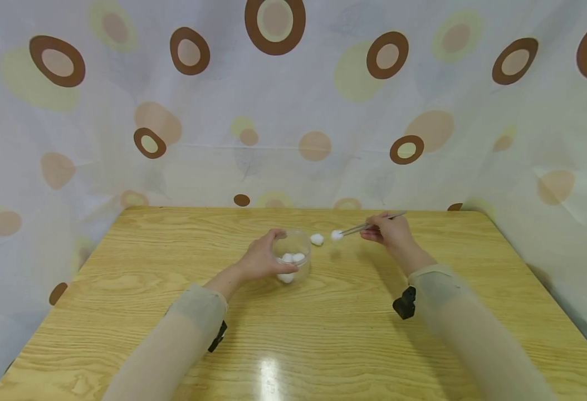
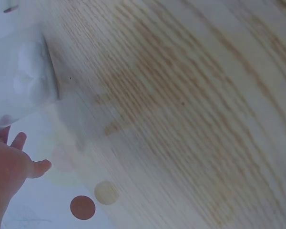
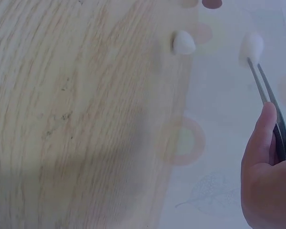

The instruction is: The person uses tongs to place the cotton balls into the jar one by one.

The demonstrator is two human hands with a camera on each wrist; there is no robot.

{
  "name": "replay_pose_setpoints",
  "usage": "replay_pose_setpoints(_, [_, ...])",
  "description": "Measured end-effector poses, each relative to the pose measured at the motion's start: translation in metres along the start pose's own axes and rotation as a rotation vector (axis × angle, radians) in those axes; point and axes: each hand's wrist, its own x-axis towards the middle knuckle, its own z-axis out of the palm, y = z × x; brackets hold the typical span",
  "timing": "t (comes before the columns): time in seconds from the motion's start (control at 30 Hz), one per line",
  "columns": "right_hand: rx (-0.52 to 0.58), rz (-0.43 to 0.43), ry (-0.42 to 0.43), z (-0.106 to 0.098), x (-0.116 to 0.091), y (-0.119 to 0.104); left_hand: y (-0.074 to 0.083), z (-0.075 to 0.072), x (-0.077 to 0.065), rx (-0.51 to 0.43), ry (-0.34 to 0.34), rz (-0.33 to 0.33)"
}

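Observation:
My left hand grips a clear plastic jar from its left side, thumb across the near side and fingers at the far rim. Several white cotton balls lie inside it, seen blurred through the wall in the left wrist view. My right hand pinches metal tweezers, whose tips hold one cotton ball raised over the table, to the right of the jar. Between that ball and the jar, another cotton ball rests on the tabletop.
Both hands work over a wood-grain table, toward its far edge. Behind it and along both sides hangs a pale curtain with brown, yellow and peach round shapes. A black wrist camera sits under the right sleeve.

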Motion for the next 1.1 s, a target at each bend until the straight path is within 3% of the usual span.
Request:
replay_pose_setpoints(0.5, [0.094,0.041,-0.006,-0.003,-0.002,-0.011,0.004,0.004,0.0,0.024,-0.007,0.037])
replay_pose_setpoints(1.1, [0.062,-0.005,-0.128,0.034,-0.009,-0.009,0.005,0.003,0.0,0.027,-0.005,0.043])
